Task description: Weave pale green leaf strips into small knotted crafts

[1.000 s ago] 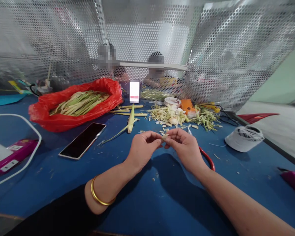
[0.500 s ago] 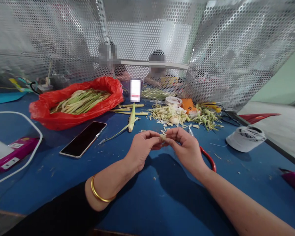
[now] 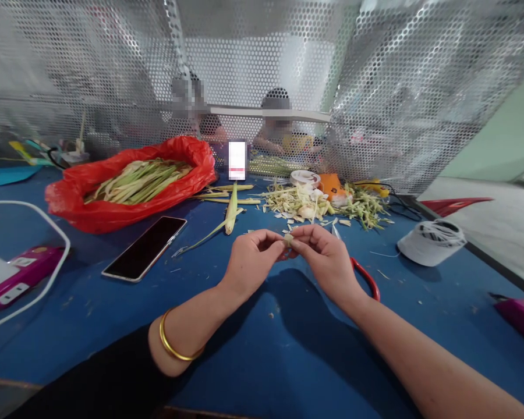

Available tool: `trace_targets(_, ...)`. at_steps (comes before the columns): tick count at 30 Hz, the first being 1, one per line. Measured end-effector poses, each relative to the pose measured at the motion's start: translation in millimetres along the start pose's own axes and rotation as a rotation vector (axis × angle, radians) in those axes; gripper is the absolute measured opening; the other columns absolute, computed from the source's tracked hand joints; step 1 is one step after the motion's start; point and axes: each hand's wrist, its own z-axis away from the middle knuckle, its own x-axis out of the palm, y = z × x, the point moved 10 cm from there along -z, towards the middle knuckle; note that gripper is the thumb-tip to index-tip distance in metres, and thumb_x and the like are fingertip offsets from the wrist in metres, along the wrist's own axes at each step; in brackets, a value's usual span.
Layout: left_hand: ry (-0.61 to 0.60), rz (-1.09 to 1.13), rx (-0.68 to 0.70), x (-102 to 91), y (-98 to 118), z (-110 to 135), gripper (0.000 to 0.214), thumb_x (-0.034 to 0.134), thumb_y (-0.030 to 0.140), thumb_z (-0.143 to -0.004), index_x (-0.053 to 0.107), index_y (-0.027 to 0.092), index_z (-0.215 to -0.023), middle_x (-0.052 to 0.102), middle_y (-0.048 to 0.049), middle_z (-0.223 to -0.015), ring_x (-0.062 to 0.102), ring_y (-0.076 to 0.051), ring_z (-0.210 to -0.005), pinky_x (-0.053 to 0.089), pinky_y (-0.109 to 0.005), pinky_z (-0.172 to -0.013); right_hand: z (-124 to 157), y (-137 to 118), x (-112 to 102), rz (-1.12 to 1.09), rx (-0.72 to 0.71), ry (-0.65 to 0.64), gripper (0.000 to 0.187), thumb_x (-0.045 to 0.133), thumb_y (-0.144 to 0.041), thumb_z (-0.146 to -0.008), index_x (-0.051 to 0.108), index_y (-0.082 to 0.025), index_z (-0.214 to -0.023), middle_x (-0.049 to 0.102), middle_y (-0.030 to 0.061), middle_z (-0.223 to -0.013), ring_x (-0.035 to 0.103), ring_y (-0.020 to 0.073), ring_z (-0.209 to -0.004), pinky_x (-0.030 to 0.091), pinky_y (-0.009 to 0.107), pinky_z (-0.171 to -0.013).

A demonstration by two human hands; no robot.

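Note:
Between the fingertips of both hands is a small pale piece (image 3: 288, 239), yellowish-green like the husk scraps around it; its exact kind is too small to make out. My left hand (image 3: 254, 256) pinches it from the left, with a gold bangle on that wrist. From the other side, my right hand (image 3: 325, 253) pinches it too, thumb against index finger. Red-handled scissors (image 3: 367, 278) lie on the blue table (image 3: 244, 361), partly hidden by my right hand. Beyond the hands is a pile of pale cut husk scraps (image 3: 290, 202), with greener trimmings (image 3: 369, 206) beside it.
A red plastic bag (image 3: 76, 218) of long leaf strips stands at the left, behind a phone (image 3: 145, 249). One husk bundle (image 3: 231, 214) lies mid-table. A white spool (image 3: 432, 243) sits right. Purple power strips flank both sides; people sit beyond the perforated screen (image 3: 262, 64).
Both hands stay together, and the pale piece shows slightly more between the fingertips. The whole view has shifted a little, with the table things appearing slightly further left.

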Motion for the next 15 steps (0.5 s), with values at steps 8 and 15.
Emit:
trace_targets(8,0.01,-0.018,-0.028,-1.3,-0.3,-0.5,0.01,0.062,0.011,-0.075,0.069,0.015,-0.07,0.069,0.0003,-0.063,0.065,-0.01,-0.059,0.055,-0.022,-0.063,1.2,-4.3,-2.6,0.023,-0.026,0.018,0.018,0.067,-0.026,-0.077,0.061,-0.018,-0.092,0.065,-0.0004,-0.074,0.063,0.0137,-0.065,0.051,0.03,-0.065)
trace_targets(15,-0.028,-0.136,0.035,1.2,-0.1,-0.3,0.006,0.063,0.014,-0.072,0.069,0.015,-0.074,0.07,-0.0021,-0.069,0.067,-0.014,-0.067,0.055,-0.027,-0.07,0.3,-1.7,-3.8,0.038,-0.003,0.03,0.017,0.068,-0.028,-0.077,0.059,-0.018,-0.087,0.063,-0.0023,-0.068,0.06,0.012,-0.056,0.049,0.027,-0.058)
